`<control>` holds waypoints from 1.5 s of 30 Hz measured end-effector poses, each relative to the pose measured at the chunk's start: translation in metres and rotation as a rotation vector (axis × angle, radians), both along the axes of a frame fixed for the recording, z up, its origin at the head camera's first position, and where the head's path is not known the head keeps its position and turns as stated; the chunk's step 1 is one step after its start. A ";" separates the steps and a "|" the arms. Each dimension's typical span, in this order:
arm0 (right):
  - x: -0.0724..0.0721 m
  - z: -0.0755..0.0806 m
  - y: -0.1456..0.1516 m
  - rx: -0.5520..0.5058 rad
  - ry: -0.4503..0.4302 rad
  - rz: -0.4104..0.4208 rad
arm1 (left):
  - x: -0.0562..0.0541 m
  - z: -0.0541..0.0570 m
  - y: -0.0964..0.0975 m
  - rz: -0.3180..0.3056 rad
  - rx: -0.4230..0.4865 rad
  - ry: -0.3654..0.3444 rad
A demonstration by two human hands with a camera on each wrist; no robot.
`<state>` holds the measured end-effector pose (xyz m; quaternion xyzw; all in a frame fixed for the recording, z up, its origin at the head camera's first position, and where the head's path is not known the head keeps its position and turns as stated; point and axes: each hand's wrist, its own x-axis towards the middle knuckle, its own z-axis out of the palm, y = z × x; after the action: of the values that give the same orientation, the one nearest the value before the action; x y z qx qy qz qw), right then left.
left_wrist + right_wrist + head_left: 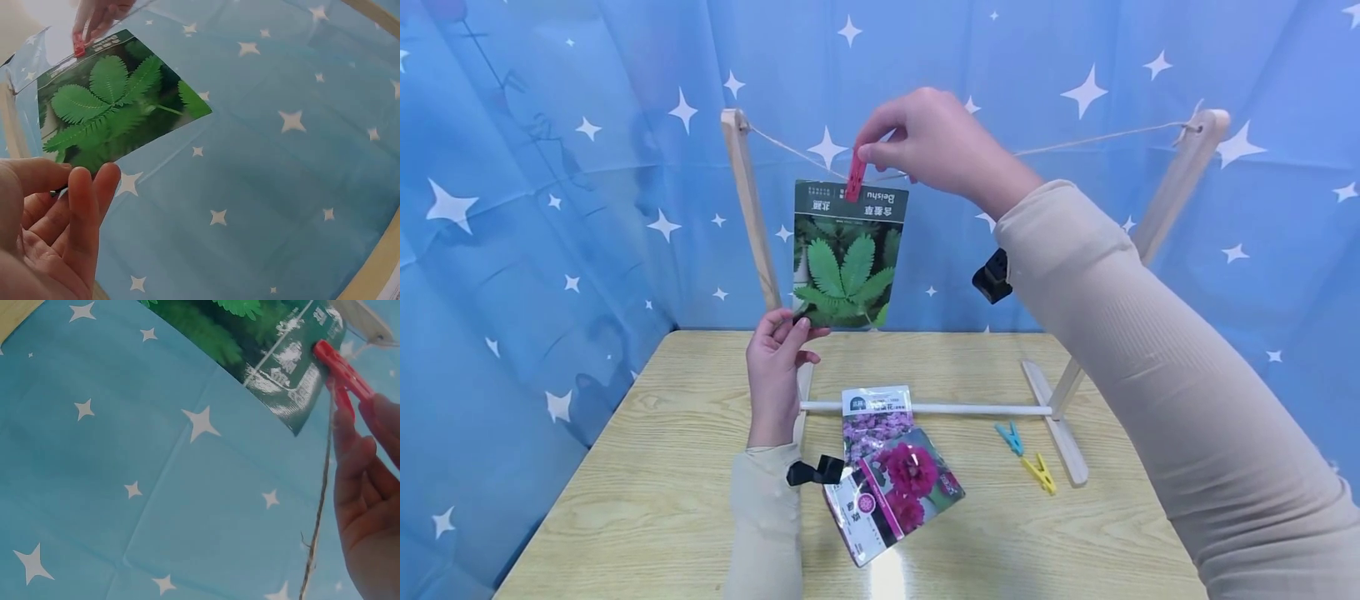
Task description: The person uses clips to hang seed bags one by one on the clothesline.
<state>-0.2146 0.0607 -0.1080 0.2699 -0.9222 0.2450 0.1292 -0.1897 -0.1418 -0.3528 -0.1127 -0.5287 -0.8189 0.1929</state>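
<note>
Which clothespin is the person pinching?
The red clothespin, pinched in the right hand at the top edge of the green-leaf packet. The blue clothespin and yellow clothespin lie on the table, with no hand on them.

I see the right arm (1180,400) slanting up from the lower right, its beige sleeve (1063,233) ending just behind the bare wrist (1011,187). The right hand (936,137) is the higher of the two, knuckles up, with thumb (883,156) and forefinger in a pinch. On the other side I have the left forearm (766,525), sleeved too, nearly upright from the bottom edge. The left hand (777,362) sits well below, palm turned toward the right; its thumb and forefinger pinch, and the other fingers (83,206) curve loosely.
</note>
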 end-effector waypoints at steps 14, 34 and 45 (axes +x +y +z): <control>0.001 -0.004 0.005 -0.032 -0.003 0.015 | -0.001 -0.005 -0.008 0.049 -0.029 -0.039; 0.008 -0.025 0.018 -0.113 0.132 0.054 | 0.003 -0.007 -0.027 0.024 -0.153 -0.075; 0.020 -0.048 0.038 -0.146 0.162 0.102 | 0.012 -0.005 -0.030 0.082 -0.162 -0.059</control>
<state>-0.1944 0.0989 -0.1562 0.3255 -0.8733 0.2953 0.2102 -0.1773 -0.1715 -0.3580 -0.0820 -0.6026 -0.7680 0.2008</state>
